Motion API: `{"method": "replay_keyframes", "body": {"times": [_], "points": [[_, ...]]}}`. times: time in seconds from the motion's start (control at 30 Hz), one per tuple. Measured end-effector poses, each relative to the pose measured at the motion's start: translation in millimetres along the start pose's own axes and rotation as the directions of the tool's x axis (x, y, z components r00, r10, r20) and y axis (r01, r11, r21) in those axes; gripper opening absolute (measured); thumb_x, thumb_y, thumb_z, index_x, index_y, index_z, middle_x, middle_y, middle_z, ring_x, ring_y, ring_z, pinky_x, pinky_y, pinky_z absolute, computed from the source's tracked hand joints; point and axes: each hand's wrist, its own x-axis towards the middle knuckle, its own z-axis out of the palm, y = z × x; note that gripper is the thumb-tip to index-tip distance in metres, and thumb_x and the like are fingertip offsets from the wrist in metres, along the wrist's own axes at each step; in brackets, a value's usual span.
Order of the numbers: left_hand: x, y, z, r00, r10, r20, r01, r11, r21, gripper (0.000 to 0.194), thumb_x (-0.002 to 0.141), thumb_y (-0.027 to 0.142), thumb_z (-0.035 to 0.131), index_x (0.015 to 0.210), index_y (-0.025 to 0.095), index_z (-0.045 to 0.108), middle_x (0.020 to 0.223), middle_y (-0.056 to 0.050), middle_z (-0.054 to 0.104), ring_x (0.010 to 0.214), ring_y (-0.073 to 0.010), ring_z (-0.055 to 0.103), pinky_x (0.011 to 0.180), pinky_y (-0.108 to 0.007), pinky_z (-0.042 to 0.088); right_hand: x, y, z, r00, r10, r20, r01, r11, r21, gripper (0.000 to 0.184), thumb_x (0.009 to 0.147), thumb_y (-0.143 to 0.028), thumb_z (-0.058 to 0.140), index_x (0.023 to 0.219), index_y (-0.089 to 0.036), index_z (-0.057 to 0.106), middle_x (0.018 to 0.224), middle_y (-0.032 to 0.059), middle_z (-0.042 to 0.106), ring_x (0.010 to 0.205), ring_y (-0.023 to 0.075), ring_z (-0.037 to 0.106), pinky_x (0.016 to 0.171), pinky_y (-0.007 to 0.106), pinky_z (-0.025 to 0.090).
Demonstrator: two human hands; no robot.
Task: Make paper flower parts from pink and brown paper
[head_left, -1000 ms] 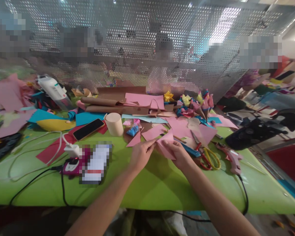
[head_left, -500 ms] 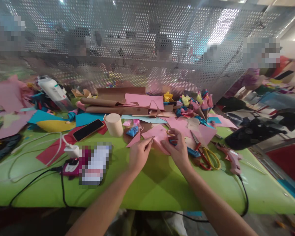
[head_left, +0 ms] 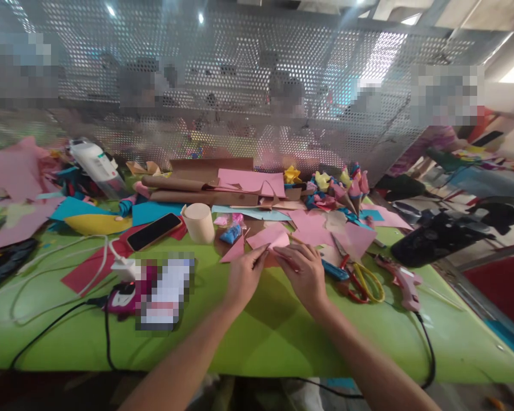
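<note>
- Your left hand (head_left: 245, 278) pinches the pink paper (head_left: 279, 240) from its left; your right hand (head_left: 305, 275) grips its right side.
- That paper sits between your fingertips, over the worktop (head_left: 274, 348).
- Right of your right hand: yellow-handled scissors (head_left: 376, 274), then a glue gun (head_left: 406, 283).

No readable text found. Label (head_left: 106, 164) on white bottle (head_left: 87, 153), behind and left of black phone (head_left: 154, 232): illegible.

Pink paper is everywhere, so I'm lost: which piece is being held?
The pink piece pinched between the left hand and right hand; the other pink pieces lie loose, unheld.
</note>
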Motion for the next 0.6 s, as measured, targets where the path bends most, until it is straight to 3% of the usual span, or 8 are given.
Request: {"method": "replay_keyframes", "body": {"times": [0.23, 0.6], "points": [[0.6, 1.6, -1.4, 0.999, 0.027, 0.029, -0.026, 0.999, -0.032, 0.029, 0.093, 0.02, 0.053, 0.113, 0.024, 0.073, 0.109, -0.004, 0.075, 0.09, -0.0204, 0.074, 0.079, -0.029, 0.058, 0.8, -2.4, -0.6, 0.997, 0.043, 0.056, -0.044, 0.999, 0.026, 0.015, 0.093, -0.03, 0.06, 0.095, -0.027, 0.075, 0.089, 0.0046, 0.075, 0.085, 0.0233, 0.065, 0.078, 0.037, 0.045], [-0.6, 0.9, -0.5, 0.995, -0.015, 0.094, 0.019, 0.999, -0.04, 0.039, 0.085, 0.005, 0.053, 0.115, 0.024, 0.072, 0.111, -0.003, 0.075, 0.097, -0.02, 0.073, 0.086, -0.03, 0.057, 1.3, -3.0, -2.1, 0.999, -0.006, 0.048, 0.008, 0.999, -0.046, 0.016, 0.094, -0.029, 0.059, 0.09, -0.026, 0.074, 0.083, 0.004, 0.074, 0.077, 0.0212, 0.064, 0.074, 0.033, 0.043]]}}
